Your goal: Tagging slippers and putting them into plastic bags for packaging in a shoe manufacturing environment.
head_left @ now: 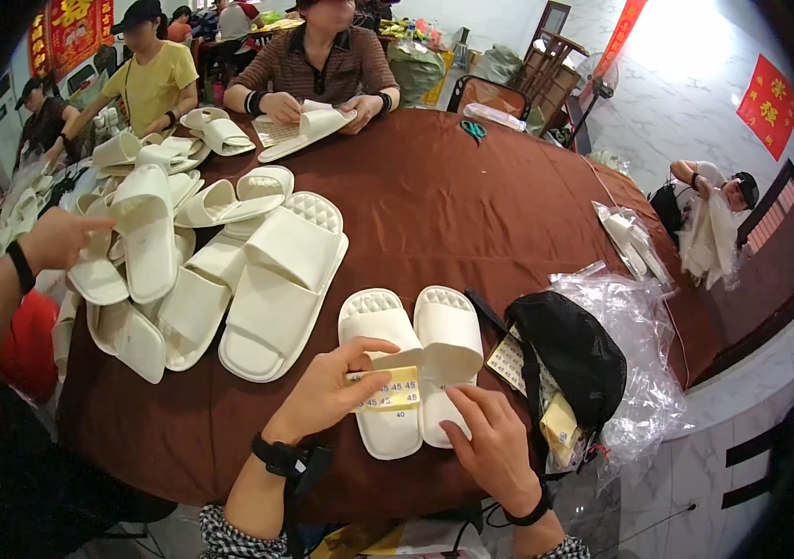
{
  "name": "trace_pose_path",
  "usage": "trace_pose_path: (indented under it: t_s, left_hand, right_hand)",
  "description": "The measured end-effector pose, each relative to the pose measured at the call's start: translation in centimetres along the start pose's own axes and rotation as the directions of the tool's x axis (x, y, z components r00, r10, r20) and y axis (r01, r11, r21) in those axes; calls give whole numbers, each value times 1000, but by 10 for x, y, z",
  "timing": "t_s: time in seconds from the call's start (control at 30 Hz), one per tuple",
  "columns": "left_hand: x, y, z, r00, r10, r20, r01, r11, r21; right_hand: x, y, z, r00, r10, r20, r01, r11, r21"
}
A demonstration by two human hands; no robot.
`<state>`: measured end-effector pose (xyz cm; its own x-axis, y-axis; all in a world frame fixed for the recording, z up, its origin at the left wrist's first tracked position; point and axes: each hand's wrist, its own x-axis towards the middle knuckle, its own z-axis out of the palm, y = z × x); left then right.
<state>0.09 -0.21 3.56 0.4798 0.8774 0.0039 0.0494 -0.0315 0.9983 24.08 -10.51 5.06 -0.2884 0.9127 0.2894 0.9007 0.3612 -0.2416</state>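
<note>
My left hand (327, 396) pinches a small yellow and white sheet of printed number stickers (388, 389) between thumb and fingers. The sheet hangs over the left slipper (388, 438) of a cream pair lying side by side before me. On the right slipper (439, 424), my right hand (495, 438) rests its index fingertip at a small mark on the insole, just below the strap. The thumb of that hand is spread away from the index finger, touching the slipper's edge. Both slippers lie flat, toe openings toward the far side.
Large paired slippers (276, 298) and a heap of slippers (145, 233) fill the left, where another person's hand (66, 238) reaches in. Right of me lie a black mesh bag (569, 363) and clear plastic bags (644, 373). A co-worker opposite handles a slipper (308, 130); scissors (473, 131) lie beyond.
</note>
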Motion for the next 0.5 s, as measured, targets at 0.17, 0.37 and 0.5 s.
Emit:
trace_pose_path:
  t_s: [0.17,0.37,0.5]
  left_hand:
    - [-1,10,1,990,79,121,-87,994,59]
    - [-8,11,5,978,123,171,-115,992,-53]
    - [-6,13,5,973,72,218,-89,994,68]
  right_hand:
    - [37,-35,-21,978,-133,-162,143,988,52]
    - [61,-39,-15,949,-314,12,315,948,-40]
    - [66,-36,-18,948,-240,209,245,969,-1]
